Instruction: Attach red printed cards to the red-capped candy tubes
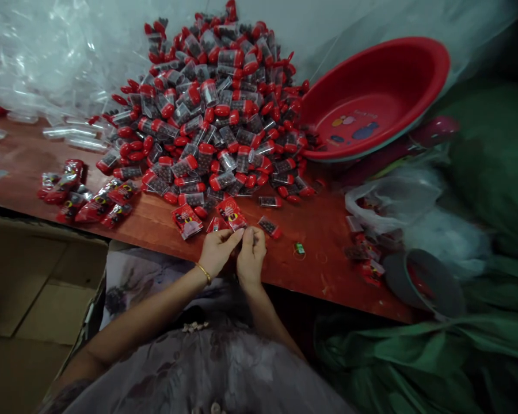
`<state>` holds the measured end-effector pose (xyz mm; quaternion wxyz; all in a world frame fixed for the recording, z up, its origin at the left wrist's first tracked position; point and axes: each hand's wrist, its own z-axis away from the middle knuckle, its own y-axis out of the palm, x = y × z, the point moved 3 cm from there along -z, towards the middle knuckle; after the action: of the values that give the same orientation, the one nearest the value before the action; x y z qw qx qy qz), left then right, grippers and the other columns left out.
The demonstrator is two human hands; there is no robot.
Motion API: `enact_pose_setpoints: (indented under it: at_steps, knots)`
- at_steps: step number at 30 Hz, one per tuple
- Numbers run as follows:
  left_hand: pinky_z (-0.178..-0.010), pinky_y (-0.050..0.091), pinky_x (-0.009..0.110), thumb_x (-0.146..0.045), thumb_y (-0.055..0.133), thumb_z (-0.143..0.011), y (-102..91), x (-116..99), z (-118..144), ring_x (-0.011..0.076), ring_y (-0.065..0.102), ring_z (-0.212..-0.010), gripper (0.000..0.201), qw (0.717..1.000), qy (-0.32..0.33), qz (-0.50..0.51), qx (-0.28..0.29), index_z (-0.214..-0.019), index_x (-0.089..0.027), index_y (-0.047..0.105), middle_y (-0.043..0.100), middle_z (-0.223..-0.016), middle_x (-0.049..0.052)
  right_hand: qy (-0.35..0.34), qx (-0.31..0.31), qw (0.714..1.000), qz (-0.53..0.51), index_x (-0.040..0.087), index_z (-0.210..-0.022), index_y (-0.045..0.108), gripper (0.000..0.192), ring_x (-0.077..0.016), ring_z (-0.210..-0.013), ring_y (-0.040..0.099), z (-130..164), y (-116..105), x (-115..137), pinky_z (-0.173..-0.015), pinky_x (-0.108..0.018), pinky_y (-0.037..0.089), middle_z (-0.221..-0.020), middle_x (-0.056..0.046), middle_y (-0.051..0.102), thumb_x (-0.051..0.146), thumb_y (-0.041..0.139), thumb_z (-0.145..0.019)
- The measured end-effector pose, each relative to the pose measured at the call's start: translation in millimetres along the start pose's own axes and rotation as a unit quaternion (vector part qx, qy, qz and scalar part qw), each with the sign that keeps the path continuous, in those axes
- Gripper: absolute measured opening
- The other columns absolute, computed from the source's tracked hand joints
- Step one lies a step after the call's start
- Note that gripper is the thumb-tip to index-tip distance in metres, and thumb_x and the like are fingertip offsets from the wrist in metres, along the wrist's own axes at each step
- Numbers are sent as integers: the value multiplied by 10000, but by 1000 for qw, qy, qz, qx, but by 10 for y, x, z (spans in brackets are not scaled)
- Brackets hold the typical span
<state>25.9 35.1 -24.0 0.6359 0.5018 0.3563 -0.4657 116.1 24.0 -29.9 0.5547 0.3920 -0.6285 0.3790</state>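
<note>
My left hand (217, 248), with a gold bracelet on its wrist, and my right hand (251, 256) meet at the table's front edge. Both are closed, thumbs and fingers pinched together at the tips; what they hold is hidden. Just beyond the fingertips is a red printed packet (232, 213); I cannot tell whether the fingers grip it. Another red packet (187, 222) lies flat to the left. Close to my right hand is a clear tube (269, 226) with a red cap and dark beads inside. Behind rises a big pile of such tubes (207, 115).
Filled red packets (99, 202) lie left on the reddish table (155, 230). Empty clear tubes (82, 137) sit behind them. A red basin (366, 109) leans tilted beside the pile. Right are a small green item (299, 248), a plastic bag (392, 195) and a grey container (401, 279).
</note>
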Motion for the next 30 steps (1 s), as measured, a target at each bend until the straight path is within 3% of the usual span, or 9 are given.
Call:
enact_pose_setpoints:
  at_steps: [5,9,15,18,21,23,30]
  knots:
    - [-344,360,223,-573,632,-677,13,-83,-11,92,462,-332,442,993,-44,89,59,-556,-163,520,521,-413,-22,106,132,980,-108,241,-788,449,297,-73,-397,373,-2,80,-16,-408,-207,372,-576,81,445,530,427,-848]
    - [-261,337,230,-545,690,-628,-13,-156,-37,142,492,-280,418,990,-67,102,74,-642,-162,522,533,-410,-28,143,206,953,-171,245,-854,468,250,-65,-365,366,33,87,12,-384,-211,379,-608,79,486,493,442,-842]
    - [-272,322,190,-492,694,-649,-54,-96,2,103,475,-288,379,995,-52,79,30,-633,-142,548,523,-392,-34,91,180,976,-77,232,-908,467,290,-58,-414,417,68,24,81,-381,-182,373,-634,67,510,517,452,-859]
    - [-310,386,208,-510,659,-672,-52,-145,7,112,507,-319,396,993,-51,90,64,-593,-134,567,546,-408,-9,77,233,967,-69,234,-921,460,301,-49,-382,386,70,32,108,-370,-182,371,-611,77,498,529,454,-861]
    - [-284,401,230,-505,674,-644,-59,-224,0,129,521,-316,389,991,-57,104,55,-695,-123,619,612,-502,10,60,272,957,-83,237,-920,460,290,-39,-351,346,79,46,115,-360,-180,369,-574,95,459,521,461,-866]
    - [-255,396,240,-461,710,-612,-56,-258,2,147,527,-307,379,992,-66,92,51,-759,-120,634,627,-532,12,68,272,955,-98,239,-922,463,280,-34,-341,326,100,58,104,-345,-174,355,-569,99,442,515,455,-874]
    - [-251,363,214,-486,676,-671,-18,-263,41,190,555,-316,391,985,-124,26,120,-780,-114,626,526,-399,-10,142,247,939,-192,260,-1013,488,291,-31,-340,335,153,76,76,-341,-169,377,-591,101,451,512,466,-868]
